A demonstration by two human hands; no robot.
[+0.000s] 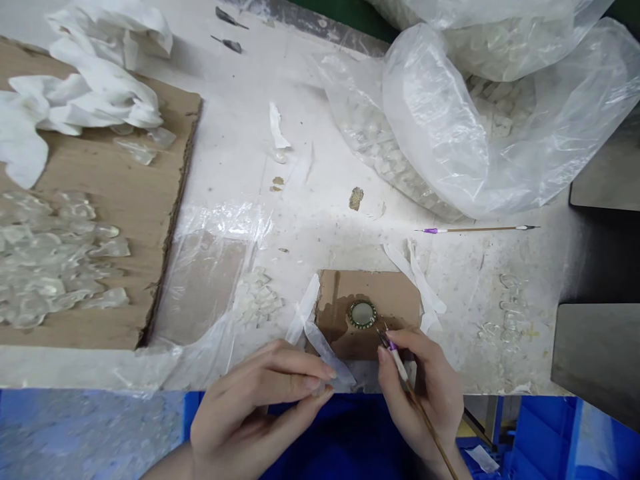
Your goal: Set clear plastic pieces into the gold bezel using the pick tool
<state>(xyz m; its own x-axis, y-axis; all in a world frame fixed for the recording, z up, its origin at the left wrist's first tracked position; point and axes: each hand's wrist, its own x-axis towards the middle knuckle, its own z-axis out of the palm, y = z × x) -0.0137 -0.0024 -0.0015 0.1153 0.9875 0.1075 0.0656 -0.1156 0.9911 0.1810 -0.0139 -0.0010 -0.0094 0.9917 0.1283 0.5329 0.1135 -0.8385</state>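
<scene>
Pinching a narrow clear plastic strip (327, 353) between thumb and fingertips, the left hand (260, 420) is held at the near edge of the white-crusted tabletop (320, 227). A slim wooden-handled brush with a purple band (400, 365) is gripped like a pen by the right hand (420, 393), its tip held just beside a round disc with a beaded gold rim and a greenish glassy centre (363, 314). The hands are apart, with the strip and brush between them and the disc at 12 o'clock from the gap.

The disc is seated on a small brown cardboard piece (373, 287), edged by white paper strips (425, 287). A small heap of white chips (256, 300) lies at 10 o'clock from it, on clear plastic film (200, 287). A matching purple-banded pointed tool (475, 229) lies at 2 o'clock, and small clear curved pieces (506, 313) at 3 o'clock.

Farther out, clear glassy chunks (50, 260) and a crumpled white cloth (95, 87) are spread on a large cardboard sheet (95, 173) at 10 o'clock. At 1 o'clock, a bulging plastic bag of white pieces (500, 113) is seen. Only a small share of those pieces appears to have been set out, with most left bagged.
</scene>
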